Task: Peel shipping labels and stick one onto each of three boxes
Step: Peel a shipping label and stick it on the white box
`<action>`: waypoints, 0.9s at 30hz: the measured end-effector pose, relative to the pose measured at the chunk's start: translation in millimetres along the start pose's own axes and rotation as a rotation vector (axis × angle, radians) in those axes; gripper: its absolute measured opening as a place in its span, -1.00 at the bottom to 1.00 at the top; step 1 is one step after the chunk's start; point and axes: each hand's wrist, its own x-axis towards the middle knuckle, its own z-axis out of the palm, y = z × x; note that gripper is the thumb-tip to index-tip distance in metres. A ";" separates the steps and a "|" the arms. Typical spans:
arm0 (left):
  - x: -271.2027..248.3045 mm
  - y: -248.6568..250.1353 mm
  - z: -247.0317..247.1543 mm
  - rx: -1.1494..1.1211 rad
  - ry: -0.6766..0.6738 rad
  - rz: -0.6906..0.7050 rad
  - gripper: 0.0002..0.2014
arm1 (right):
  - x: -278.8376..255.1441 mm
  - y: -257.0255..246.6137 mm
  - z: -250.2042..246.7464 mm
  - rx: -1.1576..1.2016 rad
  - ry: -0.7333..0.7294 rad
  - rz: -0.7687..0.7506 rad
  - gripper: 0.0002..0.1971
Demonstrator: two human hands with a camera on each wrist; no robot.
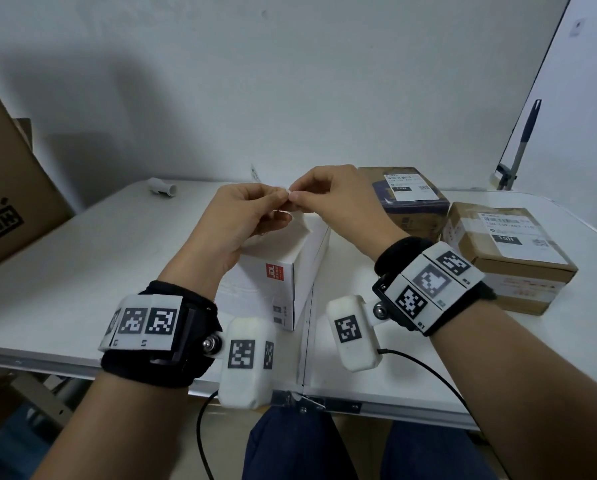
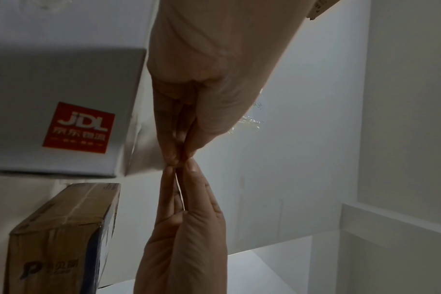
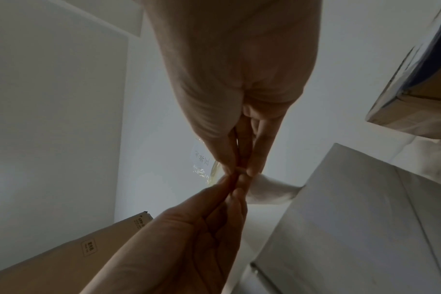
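Two of the three boxes, the brown cardboard ones [image 1: 407, 199] [image 1: 508, 251] at the far right of the desk [image 1: 99, 271], already carry printed labels on top; the white JDL box [image 1: 283, 268] in front of me shows none that I can see. Both my hands are raised over that white box, fingertips meeting. My left hand [image 1: 241, 220] pinches one edge of a small white shipping label [image 1: 291, 192] and my right hand [image 1: 331, 192] pinches the other, thumb against forefinger on each side. From the wrist views the piece looks thin and floppy, with a clear, crinkled film [image 3: 202, 169] hanging beside my fingers, probably backing or tape.

I judge it weighs almost nothing, bends at a touch and will curl and stick to itself or my skin once the glue is bare. Best to hold it only at a corner, split the layers there with a nail, keep it taut, and lay it flat on the white box's top.
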 end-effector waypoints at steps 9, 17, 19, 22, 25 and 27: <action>0.0 1.9 3.5 0.033 0.006 -0.014 -0.95 | -3.1 -0.2 -5.5 -0.037 0.009 0.005 -0.90; -1.3 4.2 0.6 -0.035 -0.016 -0.044 -0.89 | -4.9 -1.8 -3.6 -0.090 0.049 -0.055 -0.91; -1.1 3.0 -0.2 -0.050 -0.009 -0.051 -0.90 | -5.0 -2.4 -3.1 -0.122 0.059 -0.071 -0.91; -1.3 1.2 0.9 -0.045 0.009 -0.052 -0.93 | -5.7 -2.8 -2.9 -0.129 0.065 -0.075 -0.90; -1.9 1.2 2.1 -0.036 0.028 -0.045 -0.93 | -6.3 -2.5 -2.1 -0.112 0.061 -0.067 -0.90; -2.2 1.3 2.8 -0.043 0.036 -0.038 -0.93 | -6.4 -2.7 -2.0 -0.087 0.049 -0.054 -0.91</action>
